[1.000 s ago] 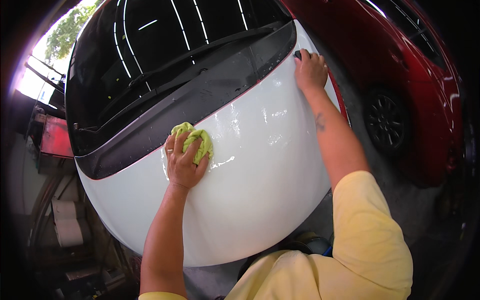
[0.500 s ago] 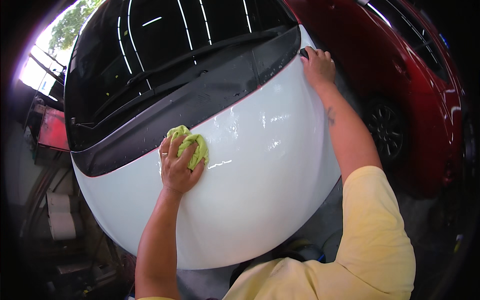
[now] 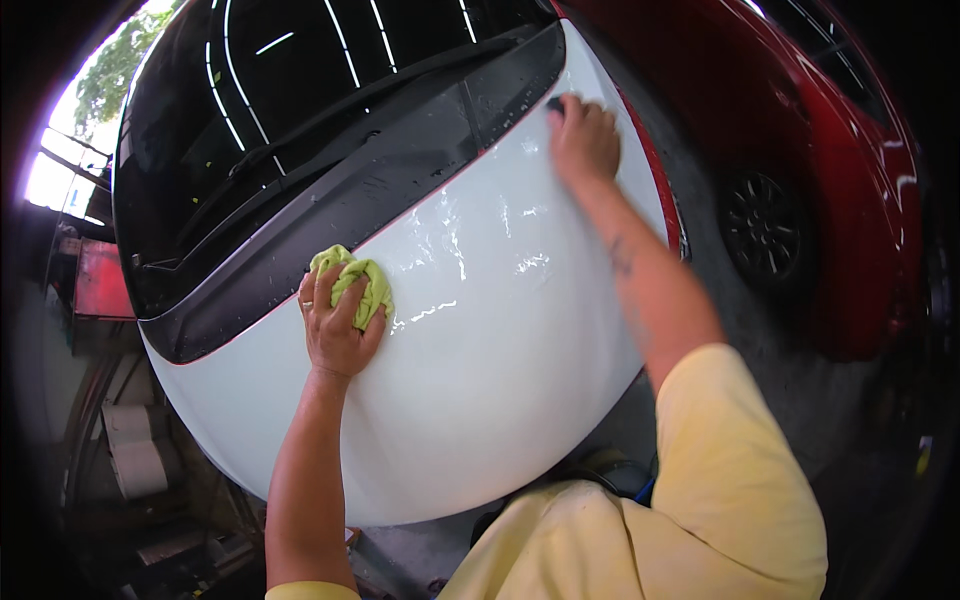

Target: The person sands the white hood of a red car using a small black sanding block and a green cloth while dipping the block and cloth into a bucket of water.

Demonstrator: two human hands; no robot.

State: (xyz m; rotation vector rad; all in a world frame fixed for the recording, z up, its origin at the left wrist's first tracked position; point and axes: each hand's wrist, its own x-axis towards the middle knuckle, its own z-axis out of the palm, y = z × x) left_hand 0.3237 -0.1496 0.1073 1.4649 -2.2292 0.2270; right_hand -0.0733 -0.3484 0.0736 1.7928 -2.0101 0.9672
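Spread before me is the white hood (image 3: 480, 390) of a car, with wet, glossy streaks across its upper part. My left hand (image 3: 338, 335) rests on the hood close to its red-lined upper edge, fingers curled around a crumpled lime-green cloth (image 3: 374, 290). Farther off, near the hood's far right corner, my right hand (image 3: 588, 145) grips a small black block (image 3: 555, 104) that is mostly hidden by the fingers. The block is at the hood's surface beside the black cowl panel (image 3: 420, 165).
Above the cowl lie a wiper (image 3: 290, 150) and the dark windshield (image 3: 300, 80), reflecting strip lights. A red car (image 3: 830, 170) with a black wheel (image 3: 762, 225) stands at the right. A red box (image 3: 103, 280) and white rolls (image 3: 138, 450) are at the left.
My right hand has moved left from the hood's far right edge onto the hood, the black block still in it. The left hand keeps the cloth in nearly the same spot; the view has shifted slightly.
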